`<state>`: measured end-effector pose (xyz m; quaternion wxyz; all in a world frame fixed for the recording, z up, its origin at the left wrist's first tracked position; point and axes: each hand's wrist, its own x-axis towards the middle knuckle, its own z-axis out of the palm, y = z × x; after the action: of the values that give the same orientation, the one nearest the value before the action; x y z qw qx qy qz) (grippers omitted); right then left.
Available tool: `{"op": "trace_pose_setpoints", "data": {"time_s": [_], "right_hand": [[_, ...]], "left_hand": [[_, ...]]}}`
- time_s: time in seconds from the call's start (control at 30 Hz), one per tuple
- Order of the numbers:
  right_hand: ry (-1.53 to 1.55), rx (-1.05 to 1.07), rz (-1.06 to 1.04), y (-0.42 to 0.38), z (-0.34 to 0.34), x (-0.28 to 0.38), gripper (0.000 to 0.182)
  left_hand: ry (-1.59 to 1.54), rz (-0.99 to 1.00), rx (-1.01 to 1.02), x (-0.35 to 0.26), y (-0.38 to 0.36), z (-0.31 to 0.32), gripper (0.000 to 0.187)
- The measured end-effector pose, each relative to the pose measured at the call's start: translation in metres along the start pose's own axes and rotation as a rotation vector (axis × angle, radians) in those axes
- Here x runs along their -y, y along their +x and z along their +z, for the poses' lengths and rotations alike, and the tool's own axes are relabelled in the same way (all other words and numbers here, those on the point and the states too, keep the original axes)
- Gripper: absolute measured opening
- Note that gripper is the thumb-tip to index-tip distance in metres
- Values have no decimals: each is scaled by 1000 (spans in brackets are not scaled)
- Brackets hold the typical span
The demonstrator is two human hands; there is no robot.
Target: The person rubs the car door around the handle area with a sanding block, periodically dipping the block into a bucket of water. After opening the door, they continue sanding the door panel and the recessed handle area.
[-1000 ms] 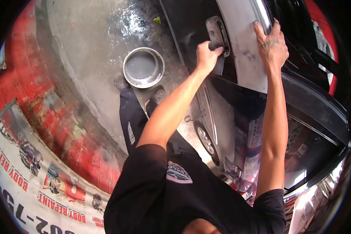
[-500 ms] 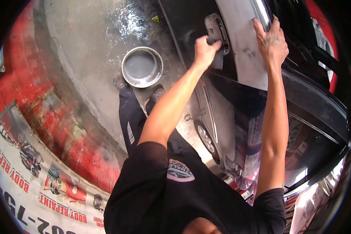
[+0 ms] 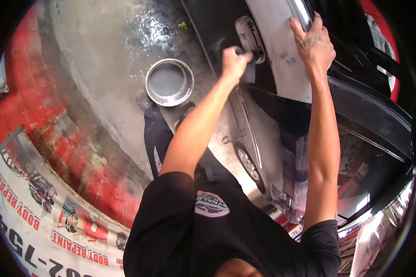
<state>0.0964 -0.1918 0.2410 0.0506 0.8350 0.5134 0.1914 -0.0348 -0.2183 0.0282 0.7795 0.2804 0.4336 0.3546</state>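
Observation:
A black car door [image 3: 224,27] fills the upper middle, with a pale grey patch [image 3: 277,51] along it and a door handle [image 3: 251,39] in a whitish recess. Beside the handle recess, my left hand [image 3: 235,63] is closed round a dark, blurred object that I cannot make out. A greyish blurred piece shows just below its fingers, against the door. My right hand [image 3: 315,48] lies on the pale patch near the shiny window edge, its fingers apart and reaching to the trim. It holds nothing visible.
On the wet concrete floor [image 3: 101,51] stands a round bucket [image 3: 149,83] of grey liquid, close to my feet. A car wheel [image 3: 249,166] shows lower down. At left are a red wall [image 3: 78,157] and a printed banner [image 3: 46,226].
My left hand has moved slightly left and down, away from the handle. My right hand stays on the same edge; the whole view has shifted a little.

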Motion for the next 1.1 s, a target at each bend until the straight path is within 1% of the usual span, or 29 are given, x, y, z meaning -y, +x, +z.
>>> {"op": "trace_pose_setpoints", "data": {"time_s": [0.03, 0.07, 0.13, 0.17, 0.2, 0.27, 0.3, 0.33, 0.4, 0.47, 0.53, 0.6, 0.63, 0.67, 0.7, 0.73, 0.77, 0.8, 0.87, 0.9, 0.93, 0.97, 1.0, 1.07, 1.1], "right_hand": [[16, 2, 8, 2, -2, 2, 89], [30, 8, 15, 1, -4, 4, 89], [23, -8, 14, 0, -4, 4, 89], [14, -6, 11, -2, -3, 4, 89], [11, 2, 9, -4, -2, 4, 89], [23, -20, -5, -5, -4, 6, 88], [20, -29, -1, -2, -5, 7, 88], [-1, 8, 17, -3, -5, 7, 87], [-11, 46, 41, -6, -7, 7, 87], [30, 18, 17, -3, -9, 10, 87], [34, 20, 19, -3, -8, 11, 88], [20, 28, 13, -6, -8, 7, 88], [13, 25, 18, -4, -6, 6, 88], [14, 23, 25, -3, -4, 7, 88], [14, 30, 20, -6, -5, 9, 88], [12, 41, 38, -4, -7, 12, 88], [10, 53, 59, -3, -9, 13, 88], [10, 61, 59, -4, -9, 12, 88], [31, 41, 45, -4, -10, 12, 89], [30, 38, 44, -3, -9, 13, 89], [22, 38, 44, -4, -9, 13, 88], [15, 31, 44, -4, -10, 13, 88], [16, 14, 42, 1, -10, 13, 88], [3, -24, 3, -2, -5, 9, 86], [6, -29, 1, -2, -5, 9, 86]], "left_hand": [[-49, -95, 16, 9, -4, 5, 13], [-337, -275, -18, 16, -6, 9, 14], [-415, -506, 96, -2, -4, -2, 14], [-402, -432, 80, 0, 0, -2, 11], [-404, -440, 77, 6, 4, -2, 11], [201, 139, -194, 14, 10, -2, 18], [259, 141, -265, 10, 5, -1, 16], [259, 140, -260, 10, -1, 4, 16], [-120, -130, -232, 10, -13, 12, 14], [-502, -400, -146, 7, -23, 12, 13], [-507, -446, -152, 6, -18, 8, 13], [-74, -148, -170, 5, 1, 1, 7], [268, 122, -220, -3, -2, -4, 5], [263, 126, -223, 3, 0, -3, 5], [132, 76, -222, 22, 0, -2, 6], [-2, 36, -215, 19, 0, 4, 7], [-136, -39, -219, 21, -12, 13, 7], [-323, -203, -185, 23, -18, 16, 9], [-443, -319, -135, 1, -23, 10, 8], [-211, -215, -163, 10, -9, 6, 9], [19, -116, -189, 3, -7, 2, 10], [199, 105, -232, -3, -7, 0, 13], [193, 122, -230, -2, 1, 2, 13], [91, 68, -191, 19, 3, 0, 13], [12, -84, -109, 13, -8, 3, 11]]}}
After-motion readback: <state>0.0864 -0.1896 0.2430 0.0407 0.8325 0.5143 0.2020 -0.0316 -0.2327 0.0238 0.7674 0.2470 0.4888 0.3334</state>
